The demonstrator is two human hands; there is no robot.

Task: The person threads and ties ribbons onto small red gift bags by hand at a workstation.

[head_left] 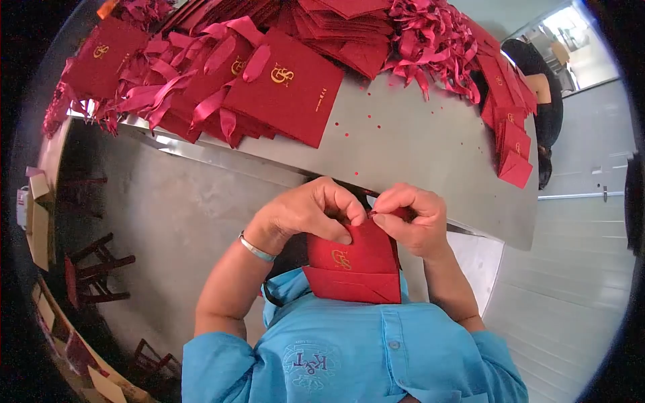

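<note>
My left hand (310, 211) and my right hand (411, 218) both pinch the upper edge of a red paper bag (356, 265) with a gold monogram, held close against my blue shirt. A thin dark red ribbon end shows between the fingertips of both hands. The bag's folded bottom points toward my chest. My left wrist wears a silver bangle (256, 249).
A steel table (403, 144) carries a stack of finished red bags with pink ribbons (269, 84) at the left, flat red bags (349, 30), loose ribbons (423, 37) and more bags (514, 144) at the right. Another person (541, 91) stands beyond the table's right end.
</note>
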